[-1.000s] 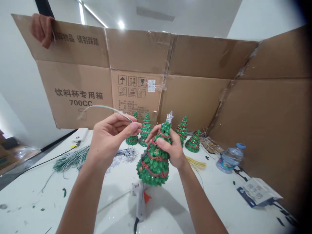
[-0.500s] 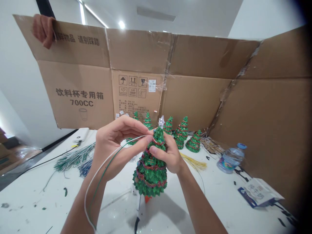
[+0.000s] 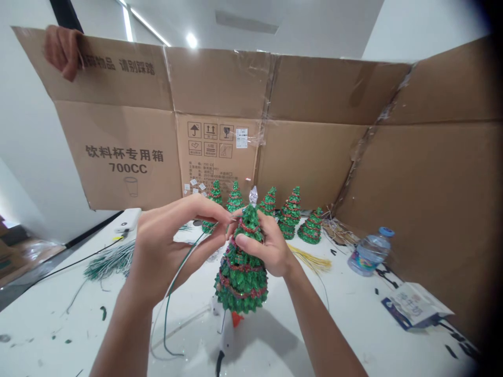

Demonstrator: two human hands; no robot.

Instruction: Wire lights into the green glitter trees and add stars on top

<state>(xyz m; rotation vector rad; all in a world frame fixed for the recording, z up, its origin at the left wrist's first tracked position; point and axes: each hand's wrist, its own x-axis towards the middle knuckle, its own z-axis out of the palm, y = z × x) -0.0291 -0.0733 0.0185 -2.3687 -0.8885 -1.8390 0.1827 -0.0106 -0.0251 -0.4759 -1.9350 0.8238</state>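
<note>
A small green Christmas tree [image 3: 241, 290] with red garland and a clear pointed top [image 3: 253, 196] stands upright in front of me. My right hand [image 3: 271, 248] is closed around its upper part, thumb on the near side. Just left of the treetop, my left hand [image 3: 168, 241] pinches a thin green wire [image 3: 167, 309] and a white wire [image 3: 176, 275], which hang in a loop below the palm. The pinched ends are too small to make out. Under the tree is a white tool with an orange tip [image 3: 237, 319] and black cord, seemingly a glue gun [image 3: 225, 337].
Several finished-looking trees [image 3: 291, 212] stand behind. Bundled green-white wires [image 3: 112, 261] lie left, yellow wires [image 3: 314, 260] right. A water bottle [image 3: 369, 254] and a carton [image 3: 416, 306] sit at right. A cardboard wall [image 3: 314, 162] encloses the back; another person's hand [image 3: 63, 52] grips its top left.
My left hand has drawn a little left from the treetop, and the wires now hang lower with a free end below. My right hand keeps holding the tree.
</note>
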